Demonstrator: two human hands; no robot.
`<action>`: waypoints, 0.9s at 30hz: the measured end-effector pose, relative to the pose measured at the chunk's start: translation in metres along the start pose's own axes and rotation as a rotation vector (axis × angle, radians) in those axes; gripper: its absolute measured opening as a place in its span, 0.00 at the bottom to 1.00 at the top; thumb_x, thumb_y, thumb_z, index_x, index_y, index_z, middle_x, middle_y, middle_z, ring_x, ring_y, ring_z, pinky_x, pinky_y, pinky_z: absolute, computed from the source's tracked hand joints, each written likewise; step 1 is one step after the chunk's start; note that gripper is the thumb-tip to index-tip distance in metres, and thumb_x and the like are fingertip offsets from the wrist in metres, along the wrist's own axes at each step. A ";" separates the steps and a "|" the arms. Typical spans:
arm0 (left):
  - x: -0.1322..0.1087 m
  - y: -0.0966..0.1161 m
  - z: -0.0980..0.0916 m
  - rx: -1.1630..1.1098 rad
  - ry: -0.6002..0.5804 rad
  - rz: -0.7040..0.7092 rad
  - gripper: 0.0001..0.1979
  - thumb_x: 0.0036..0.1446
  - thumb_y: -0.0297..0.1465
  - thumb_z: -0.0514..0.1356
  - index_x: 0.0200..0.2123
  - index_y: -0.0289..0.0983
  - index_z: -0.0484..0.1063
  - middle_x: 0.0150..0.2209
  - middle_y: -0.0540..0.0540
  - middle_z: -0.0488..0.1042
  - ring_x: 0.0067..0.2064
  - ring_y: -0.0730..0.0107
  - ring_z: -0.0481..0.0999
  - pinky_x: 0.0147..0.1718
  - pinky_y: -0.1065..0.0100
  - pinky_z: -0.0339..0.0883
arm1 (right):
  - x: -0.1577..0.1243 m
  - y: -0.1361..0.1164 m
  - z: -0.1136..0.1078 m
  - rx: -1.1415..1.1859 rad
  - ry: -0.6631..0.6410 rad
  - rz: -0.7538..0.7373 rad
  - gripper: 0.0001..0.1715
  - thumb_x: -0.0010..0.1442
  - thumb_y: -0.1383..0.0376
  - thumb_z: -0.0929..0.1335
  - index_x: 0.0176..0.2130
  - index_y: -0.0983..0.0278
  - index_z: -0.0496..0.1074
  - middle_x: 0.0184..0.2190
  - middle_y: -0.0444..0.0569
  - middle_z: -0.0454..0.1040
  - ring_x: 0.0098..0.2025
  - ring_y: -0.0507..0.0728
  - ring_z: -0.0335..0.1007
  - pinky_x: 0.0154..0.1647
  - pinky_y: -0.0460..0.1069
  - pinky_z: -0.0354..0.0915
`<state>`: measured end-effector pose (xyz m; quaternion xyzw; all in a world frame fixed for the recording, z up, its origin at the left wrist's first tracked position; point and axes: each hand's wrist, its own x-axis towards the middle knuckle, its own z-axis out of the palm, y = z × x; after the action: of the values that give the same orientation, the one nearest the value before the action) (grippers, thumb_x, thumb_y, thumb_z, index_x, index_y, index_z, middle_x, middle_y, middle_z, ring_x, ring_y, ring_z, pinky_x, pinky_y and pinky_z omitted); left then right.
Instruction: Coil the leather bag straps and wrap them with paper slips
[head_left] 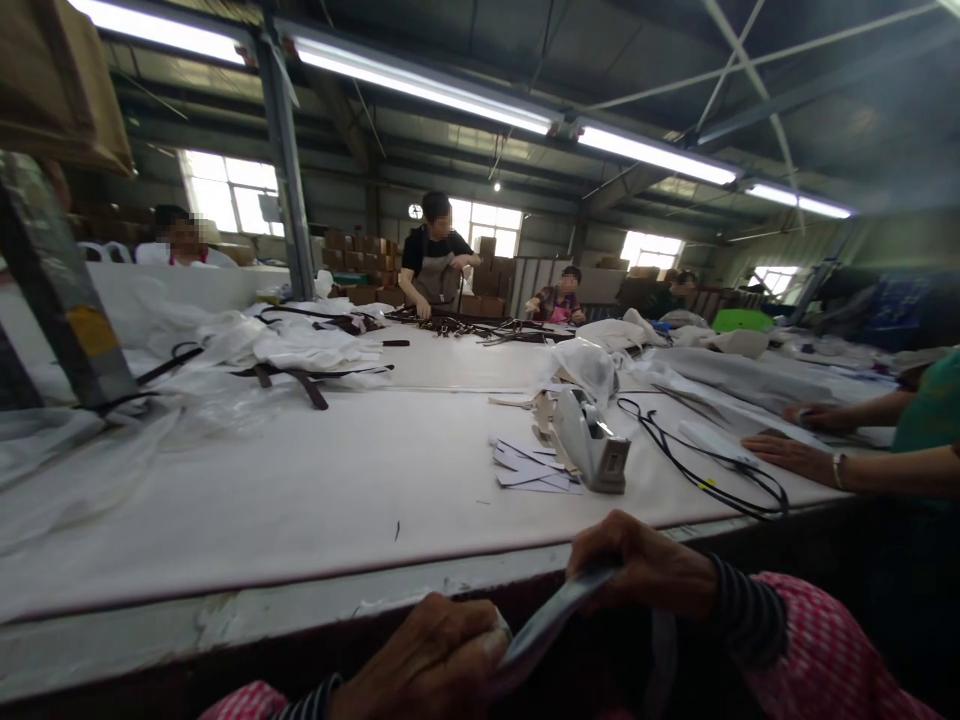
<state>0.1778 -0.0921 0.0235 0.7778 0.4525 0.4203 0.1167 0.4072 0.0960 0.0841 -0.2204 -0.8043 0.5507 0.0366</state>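
Note:
Below the near edge of the long white worktable (315, 490), both my hands grip one flat grey-white strip (544, 620). My left hand (420, 665) is closed on its lower end. My right hand (637, 565) is closed on its upper end, fingers curled over it. Both wrists wear striped cuffs under pink checked sleeves. On the table just beyond my right hand stand a grey tape dispenser (592, 445) and several flat pale cut pieces (529, 468).
A co-worker's two hands (795, 455) lie flat on the table at right beside black cords (705, 460). White fabric heaps (285, 345) and dark straps (465, 325) cover the far table. Other people work further back. A tilted metal post (60, 290) stands left.

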 end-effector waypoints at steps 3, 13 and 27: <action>0.019 0.025 -0.012 -0.441 -0.118 -0.361 0.17 0.59 0.47 0.61 0.32 0.38 0.76 0.26 0.47 0.73 0.27 0.70 0.69 0.28 0.72 0.61 | 0.011 0.009 -0.013 0.108 -0.160 0.054 0.25 0.38 0.59 0.82 0.35 0.70 0.81 0.23 0.43 0.73 0.24 0.48 0.61 0.25 0.43 0.56; 0.056 0.049 -0.034 -1.141 0.217 -0.752 0.21 0.63 0.44 0.60 0.25 0.33 0.69 0.18 0.54 0.61 0.20 0.81 0.56 0.19 0.77 0.49 | 0.023 -0.015 0.043 -0.316 0.344 -0.347 0.31 0.51 0.58 0.77 0.53 0.61 0.73 0.45 0.49 0.73 0.45 0.59 0.70 0.45 0.51 0.67; 0.072 0.033 -0.017 -0.861 0.639 -0.484 0.12 0.65 0.39 0.59 0.42 0.36 0.75 0.38 0.45 0.77 0.36 0.69 0.77 0.38 0.70 0.72 | 0.027 0.007 0.136 0.060 0.184 -0.260 0.35 0.67 0.40 0.56 0.47 0.64 0.72 0.31 0.51 0.78 0.31 0.56 0.76 0.32 0.47 0.69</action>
<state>0.2019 -0.0562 0.0916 0.3698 0.4185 0.7412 0.3724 0.3442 -0.0096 0.0202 -0.1627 -0.8025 0.5425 0.1878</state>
